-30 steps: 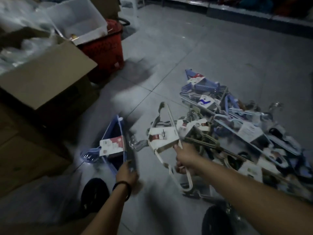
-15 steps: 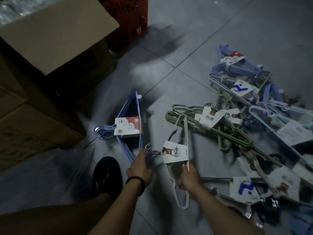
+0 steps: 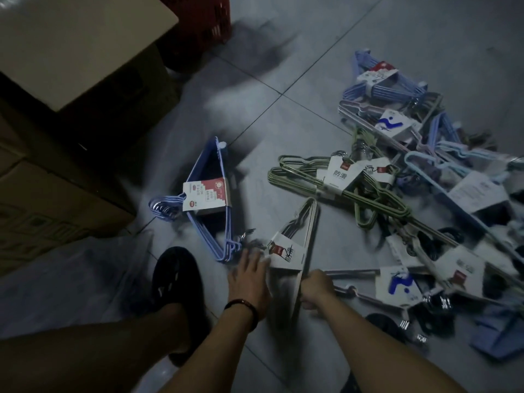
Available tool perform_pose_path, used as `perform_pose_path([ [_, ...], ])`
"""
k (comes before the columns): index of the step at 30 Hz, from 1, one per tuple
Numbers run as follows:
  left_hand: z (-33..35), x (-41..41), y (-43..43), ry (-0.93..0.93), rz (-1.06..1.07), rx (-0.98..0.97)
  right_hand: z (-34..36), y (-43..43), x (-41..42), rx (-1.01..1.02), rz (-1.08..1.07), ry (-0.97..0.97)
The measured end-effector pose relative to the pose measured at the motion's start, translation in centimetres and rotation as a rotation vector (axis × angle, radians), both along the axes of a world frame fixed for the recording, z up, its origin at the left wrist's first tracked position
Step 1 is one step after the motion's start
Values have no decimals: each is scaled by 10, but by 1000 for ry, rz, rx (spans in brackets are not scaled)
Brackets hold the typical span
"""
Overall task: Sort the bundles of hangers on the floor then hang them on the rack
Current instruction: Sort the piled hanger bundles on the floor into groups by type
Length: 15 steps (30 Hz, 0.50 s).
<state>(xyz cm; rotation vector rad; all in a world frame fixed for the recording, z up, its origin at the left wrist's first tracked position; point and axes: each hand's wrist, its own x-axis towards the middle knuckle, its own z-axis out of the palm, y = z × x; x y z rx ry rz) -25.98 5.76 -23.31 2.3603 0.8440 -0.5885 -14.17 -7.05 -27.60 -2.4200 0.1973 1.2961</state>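
Observation:
A white hanger bundle [image 3: 295, 245] with a paper label lies on the floor tiles in front of me. My right hand [image 3: 316, 287] grips its lower bar. My left hand [image 3: 248, 275] rests with spread fingers against the bundle's label and hook end. Just left of it lies a blue hanger bundle [image 3: 211, 199] with a red-and-white label. A green hanger bundle [image 3: 337, 188] lies to the upper right. Behind it spreads a tangled pile of several more bundles [image 3: 442, 171], blue, pale and dark. No rack is in view.
Stacked cardboard boxes [image 3: 62, 114] fill the left side, with a red crate [image 3: 198, 21] behind them. My dark shoe [image 3: 174, 276] stands beside my left hand. Clear plastic wrap [image 3: 71, 268] lies on the floor at the left.
The white bundle has slid left toward the blue bundle. My left hand has opened from the hook end and now lies spread against the label. The camera has tipped further down.

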Motion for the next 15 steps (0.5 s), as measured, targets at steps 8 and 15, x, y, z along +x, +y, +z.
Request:
perform_pose_path([
  [8,-13,12,-27,123,247,-506,83,-28,47,142,374,87],
  [15,-47,29,-30,220,361,-531,191,-97,118,56,488,-163],
])
